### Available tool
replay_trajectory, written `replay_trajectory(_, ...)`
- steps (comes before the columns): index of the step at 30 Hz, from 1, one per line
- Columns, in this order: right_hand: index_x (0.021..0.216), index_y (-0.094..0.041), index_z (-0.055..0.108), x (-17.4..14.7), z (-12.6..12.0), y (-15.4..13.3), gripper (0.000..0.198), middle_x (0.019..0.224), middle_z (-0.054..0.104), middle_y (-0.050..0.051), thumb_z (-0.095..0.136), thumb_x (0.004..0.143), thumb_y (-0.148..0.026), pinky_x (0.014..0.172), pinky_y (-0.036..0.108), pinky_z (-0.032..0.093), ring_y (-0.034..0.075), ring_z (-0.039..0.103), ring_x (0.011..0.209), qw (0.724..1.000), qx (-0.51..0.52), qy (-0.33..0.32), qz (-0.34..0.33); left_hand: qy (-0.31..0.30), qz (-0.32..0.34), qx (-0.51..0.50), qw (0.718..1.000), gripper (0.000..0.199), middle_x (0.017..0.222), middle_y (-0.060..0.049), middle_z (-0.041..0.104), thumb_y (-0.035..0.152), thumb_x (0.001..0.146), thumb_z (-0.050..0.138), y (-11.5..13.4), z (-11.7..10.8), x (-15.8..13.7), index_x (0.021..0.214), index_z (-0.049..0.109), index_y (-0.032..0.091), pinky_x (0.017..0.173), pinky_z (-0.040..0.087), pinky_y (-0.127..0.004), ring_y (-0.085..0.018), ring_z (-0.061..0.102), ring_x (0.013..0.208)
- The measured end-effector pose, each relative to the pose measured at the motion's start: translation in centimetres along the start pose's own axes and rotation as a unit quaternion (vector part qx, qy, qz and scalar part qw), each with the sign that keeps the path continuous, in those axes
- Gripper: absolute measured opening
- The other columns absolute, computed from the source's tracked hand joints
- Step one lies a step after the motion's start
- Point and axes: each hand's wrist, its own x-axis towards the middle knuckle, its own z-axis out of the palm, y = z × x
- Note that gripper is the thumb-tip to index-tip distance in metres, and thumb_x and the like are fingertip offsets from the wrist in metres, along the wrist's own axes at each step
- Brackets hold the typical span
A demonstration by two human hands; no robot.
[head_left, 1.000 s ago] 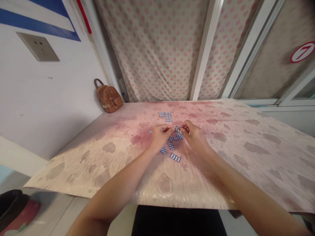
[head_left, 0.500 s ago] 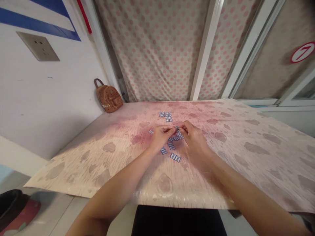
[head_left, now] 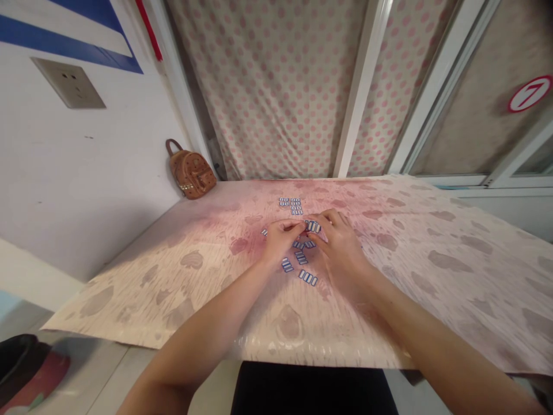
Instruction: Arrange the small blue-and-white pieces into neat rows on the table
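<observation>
Between my two hands, above the table, is a small blue piece with white bars (head_left: pixel 313 226). My right hand (head_left: pixel 341 239) pinches it between thumb and fingers. My left hand (head_left: pixel 283 237) has thumb and forefinger pressed together at the left end of that piece; exactly what part they grip is too small to tell. Several similar loose pieces (head_left: pixel 308 278) lie on the table below and between my hands. One more piece (head_left: pixel 264 232) shows partly beside my left hand. Beyond my hands, several pieces (head_left: pixel 296 207) sit together in an L-shaped group.
A patterned tablecloth (head_left: pixel 194 305) covers the table. At the back left corner a brown backpack-shaped bag (head_left: pixel 193 173) leans by the wall. A dotted curtain (head_left: pixel 285 86) hangs behind the table. A dark and red container (head_left: pixel 30 369) is on the floor at left.
The piece in my hands has turned so its white bars now face me. My fingers have shifted slightly around it. The loose pieces below and the group behind stay put.
</observation>
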Motion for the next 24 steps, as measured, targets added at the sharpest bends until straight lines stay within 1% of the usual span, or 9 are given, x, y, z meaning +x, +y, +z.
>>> replay_trajectory(7,0.11,-0.021,0.066,0.0,-0.2,-0.1,0.022,0.103,0.061,0.011,0.052,0.094,-0.026,0.086,0.042,0.045,0.027,0.057,0.096,0.999,0.039,-0.002,0.005,-0.005,0.002,0.027,1.0,0.016,0.078,-0.005,0.074,0.032,0.075,0.072,-0.1,-0.1,0.2,0.079,0.077,0.017,0.065,0.047,-0.027,-0.016,0.063,0.068)
replay_trajectory(9,0.111,-0.02,0.065,0.0,-0.1,-0.2,0.022,0.104,0.063,0.011,0.055,0.092,-0.027,0.086,0.042,0.046,0.027,0.058,0.097,0.997,0.065,0.001,0.027,-0.006,0.006,0.022,1.0,0.018,0.079,-0.006,0.074,0.033,0.075,0.072,-0.2,-0.2,0.2,0.08,0.077,0.017,0.066,0.047,-0.028,-0.016,0.063,0.068)
replay_trajectory(11,0.112,-0.02,0.064,0.0,0.1,-0.2,0.026,0.105,0.065,0.01,0.06,0.089,-0.029,0.084,0.04,0.047,0.025,0.06,0.093,0.991,0.115,0.011,0.072,-0.002,0.008,0.013,1.0,0.02,0.082,-0.006,0.075,0.034,0.075,0.073,-0.2,-0.2,0.2,0.083,0.078,0.017,0.068,0.049,-0.029,-0.017,0.064,0.07)
replay_trajectory(13,0.109,-0.02,0.064,0.0,0.3,0.0,0.025,0.098,0.068,0.007,0.06,0.088,-0.032,0.079,0.037,0.047,0.022,0.062,0.086,0.973,0.185,0.012,0.137,0.009,0.01,0.015,1.0,0.02,0.085,-0.007,0.076,0.035,0.076,0.072,-0.1,-0.2,0.1,0.084,0.078,0.017,0.069,0.049,-0.029,-0.017,0.065,0.073)
replay_trajectory(15,0.096,-0.02,0.066,0.0,0.4,0.4,0.02,0.084,0.069,0.004,0.054,0.091,-0.035,0.073,0.034,0.047,0.019,0.062,0.075,0.947,0.256,0.002,0.195,0.023,0.012,0.025,0.999,0.021,0.085,-0.007,0.076,0.035,0.077,0.072,0.1,-0.2,0.0,0.085,0.078,0.017,0.068,0.048,-0.028,-0.017,0.065,0.074)
replay_trajectory(16,0.087,-0.02,0.065,0.0,0.5,0.7,0.022,0.076,0.067,0.003,0.051,0.092,-0.036,0.069,0.033,0.047,0.018,0.061,0.069,0.933,0.288,-0.003,0.214,0.027,0.012,0.029,0.999,0.02,0.086,-0.007,0.076,0.035,0.077,0.072,0.1,-0.1,0.0,0.086,0.078,0.017,0.068,0.047,-0.028,-0.017,0.065,0.074)
replay_trajectory(19,0.071,-0.02,0.059,0.0,0.8,1.3,0.027,0.064,0.061,0.0,0.053,0.09,-0.037,0.062,0.03,0.044,0.015,0.056,0.06,0.902,0.365,-0.007,0.23,0.027,0.008,0.024,0.999,0.02,0.086,-0.006,0.076,0.034,0.078,0.071,0.2,0.0,-0.1,0.086,0.078,0.017,0.068,0.047,-0.027,-0.017,0.065,0.075)
replay_trajectory(22,0.072,-0.02,0.059,0.1,1.0,1.4,0.023,0.065,0.061,0.0,0.056,0.088,-0.036,0.061,0.028,0.044,0.013,0.055,0.059,0.884,0.41,-0.006,0.225,0.024,0.01,0.013,1.0,0.019,0.082,-0.005,0.075,0.034,0.077,0.072,0.1,0.1,-0.1,0.084,0.077,0.017,0.067,0.047,-0.026,-0.016,0.064,0.072)
replay_trajectory(24,0.072,-0.02,0.059,0.1,1.1,1.3,0.023,0.065,0.062,0.0,0.056,0.088,-0.035,0.061,0.027,0.044,0.013,0.056,0.059,0.882,0.415,-0.007,0.222,0.023,0.011,0.01,1.0,0.018,0.08,-0.005,0.074,0.033,0.077,0.072,0.0,0.1,-0.1,0.083,0.077,0.017,0.067,0.047,-0.026,-0.015,0.063,0.07)
